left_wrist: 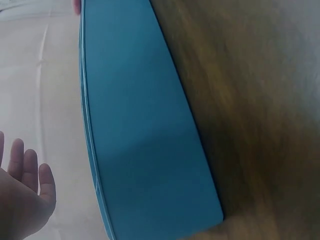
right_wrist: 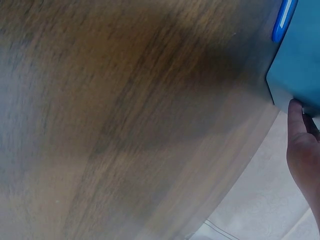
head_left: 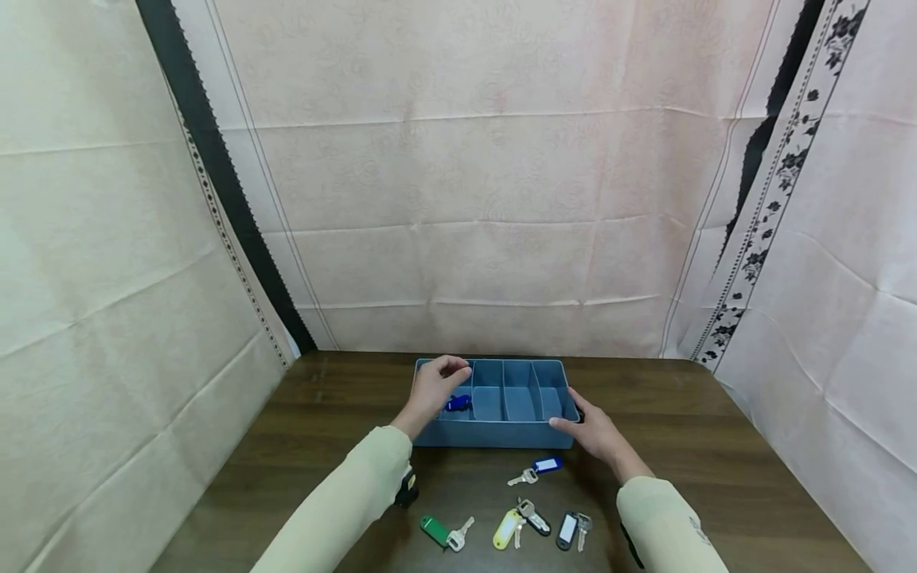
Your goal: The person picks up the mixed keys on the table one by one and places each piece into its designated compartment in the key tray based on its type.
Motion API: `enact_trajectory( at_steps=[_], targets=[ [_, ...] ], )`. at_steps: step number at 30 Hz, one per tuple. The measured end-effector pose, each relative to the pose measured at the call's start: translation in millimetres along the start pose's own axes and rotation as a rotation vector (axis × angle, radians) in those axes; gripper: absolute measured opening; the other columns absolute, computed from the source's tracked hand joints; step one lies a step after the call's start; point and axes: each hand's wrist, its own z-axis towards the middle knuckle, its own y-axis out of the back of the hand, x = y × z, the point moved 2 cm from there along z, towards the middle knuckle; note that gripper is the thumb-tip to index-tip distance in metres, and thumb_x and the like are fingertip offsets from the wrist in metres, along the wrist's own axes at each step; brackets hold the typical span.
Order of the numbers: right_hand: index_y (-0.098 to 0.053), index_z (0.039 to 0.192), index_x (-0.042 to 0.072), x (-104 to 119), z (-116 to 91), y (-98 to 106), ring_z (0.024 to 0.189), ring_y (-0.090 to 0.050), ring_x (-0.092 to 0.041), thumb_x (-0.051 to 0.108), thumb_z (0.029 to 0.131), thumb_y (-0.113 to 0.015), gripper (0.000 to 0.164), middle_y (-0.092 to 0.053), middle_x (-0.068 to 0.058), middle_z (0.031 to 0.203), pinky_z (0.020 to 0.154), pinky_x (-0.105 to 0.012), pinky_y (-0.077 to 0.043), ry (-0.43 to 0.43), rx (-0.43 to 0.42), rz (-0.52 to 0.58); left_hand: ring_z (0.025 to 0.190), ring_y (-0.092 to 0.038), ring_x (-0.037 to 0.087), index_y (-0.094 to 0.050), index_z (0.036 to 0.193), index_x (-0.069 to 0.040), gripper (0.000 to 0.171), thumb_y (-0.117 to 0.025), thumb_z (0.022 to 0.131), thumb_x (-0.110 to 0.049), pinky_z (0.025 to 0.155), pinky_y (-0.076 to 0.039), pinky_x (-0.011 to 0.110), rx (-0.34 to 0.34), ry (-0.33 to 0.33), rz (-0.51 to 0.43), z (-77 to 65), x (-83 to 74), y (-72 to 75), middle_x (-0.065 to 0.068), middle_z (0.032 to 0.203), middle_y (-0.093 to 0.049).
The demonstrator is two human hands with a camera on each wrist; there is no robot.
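A blue divided box (head_left: 494, 434) stands near the table's far edge. Above its left compartment is my left hand (head_left: 435, 388), fingers loosely bent, with nothing visible in them. Just below that hand, a blue key tag (head_left: 458, 403) lies in the compartment; any key on it is hidden. My right hand (head_left: 593, 426) holds the box's front right corner, thumb at the front and fingers along the right side. In the right wrist view a finger (right_wrist: 295, 117) touches the box wall (right_wrist: 305, 60). The left wrist view has the box's front wall (left_wrist: 140, 115) beside my left hand (left_wrist: 27, 195).
In front of the box lie keys with tags: a blue tag (head_left: 548, 464), a green tag (head_left: 434, 530), a yellow tag (head_left: 505, 529) and two black tags, one at the right (head_left: 567, 531). Pale cloth (head_left: 487, 199) hangs behind and beside the wooden table (head_left: 322, 446).
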Motion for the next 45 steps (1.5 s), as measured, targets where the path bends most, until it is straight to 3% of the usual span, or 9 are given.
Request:
enact_trajectory(
  at_steps=[6,10,23,28,34,45],
  targets=[
    [-0.016,0.159,0.012,-1,-2,0,0.14,-0.023,-0.054,0.059,0.088,-0.065,0.098,-0.022,-0.028,0.158,0.103,-0.07,-0.027,0.013,-0.004,-0.003,0.095,-0.059,0.019,-0.071,0.111,-0.012,0.025,-0.068,0.095,-0.031,0.083,-0.053,0.033,0.048,-0.012,-0.008,-16.7,-4.0,-11.5,-0.001,0.104,-0.066],
    [-0.016,0.159,0.012,0,-3,0,0.139,-0.024,-0.055,0.068,0.082,-0.063,0.107,-0.023,-0.029,0.157,0.102,-0.071,-0.028,0.018,-0.003,-0.002,0.093,-0.059,0.018,-0.072,0.107,-0.015,0.019,-0.069,0.095,-0.029,0.08,-0.053,0.032,0.069,-0.002,-0.017,-31.0,-4.1,-20.5,-0.002,0.103,-0.066],
    [-0.015,0.16,0.013,1,-6,-4,0.139,-0.025,-0.055,0.067,0.083,-0.063,0.105,-0.022,-0.027,0.158,0.102,-0.071,-0.027,0.021,-0.006,0.012,0.09,-0.058,0.013,-0.072,0.102,-0.016,0.013,-0.072,0.093,-0.025,0.079,-0.054,0.03,0.136,0.031,-0.028,-70.7,-3.0,-67.5,-0.006,0.1,-0.067],
    [-0.015,0.16,0.014,1,-8,-3,0.138,-0.027,-0.055,0.07,0.081,-0.062,0.107,-0.022,-0.027,0.158,0.102,-0.071,-0.028,0.028,-0.009,0.015,0.086,-0.056,0.011,-0.072,0.101,-0.011,0.013,-0.072,0.093,-0.022,0.075,-0.052,0.028,0.128,0.034,-0.022,-80.0,2.8,-87.6,-0.007,0.095,-0.065],
    [-0.015,0.16,0.013,1,-8,-2,0.137,-0.028,-0.056,0.07,0.081,-0.062,0.108,-0.023,-0.027,0.158,0.101,-0.071,-0.028,0.028,-0.014,0.017,0.082,-0.054,0.011,-0.072,0.094,-0.014,0.007,-0.075,0.09,-0.02,0.072,-0.051,0.03,0.12,0.053,0.036,-89.7,10.9,-105.1,-0.008,0.089,-0.062],
    [-0.016,0.159,0.012,2,-8,-1,0.138,-0.027,-0.055,0.067,0.082,-0.064,0.106,-0.024,-0.027,0.157,0.102,-0.071,-0.028,0.028,-0.017,0.019,0.079,-0.053,0.01,-0.071,0.089,-0.016,0.006,-0.077,0.088,-0.018,0.072,-0.051,0.032,0.093,0.085,0.148,-88.3,25.7,-124.3,-0.008,0.086,-0.059]
  ],
)
